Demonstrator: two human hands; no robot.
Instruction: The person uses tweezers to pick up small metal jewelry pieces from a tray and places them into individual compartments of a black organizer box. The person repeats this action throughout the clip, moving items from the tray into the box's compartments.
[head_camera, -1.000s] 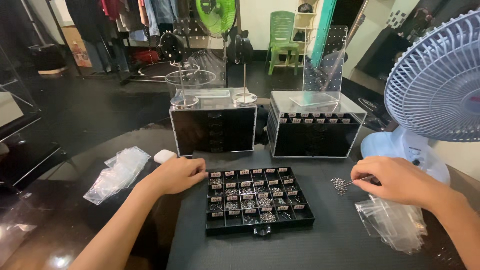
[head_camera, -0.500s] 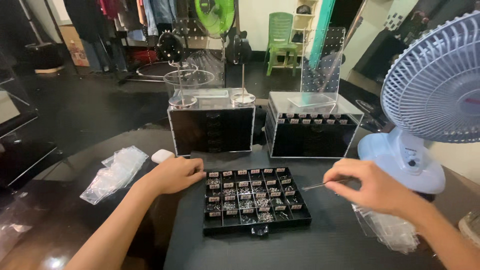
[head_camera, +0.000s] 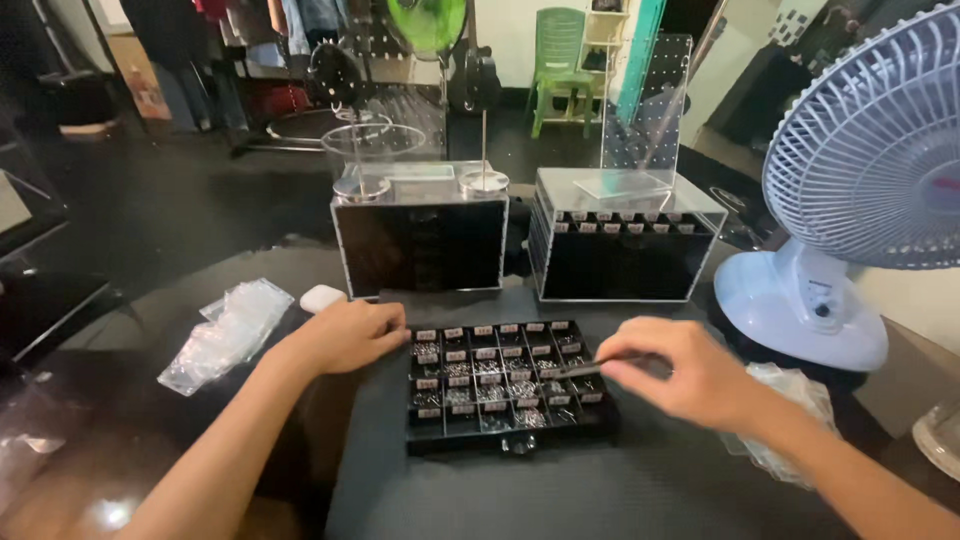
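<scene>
We sit at a dark table with a black compartment tray in front of us, its small cells holding tiny silvery parts, each row marked by a pale label. Our left hand rests at the tray's left rim, fingers loosely curled and grasping nothing, likely there to keep the tray from sliding. Our right hand hovers over the tray's right side, thumb and forefinger pinched on a thin metal piece whose tip points down toward the right-hand cells; whether it is a tool or a pin we cannot tell. A black mat lies under the tray, probably so small parts do not roll off. Behind stand two clear-topped black drawer cabinets, close enough for easy reach. A white desk fan stands at the right, near our right wrist. Clear plastic bags lie at the left, well apart from the tray, with a small white case just beside them, and more clear bags sit under our right forearm.
</scene>
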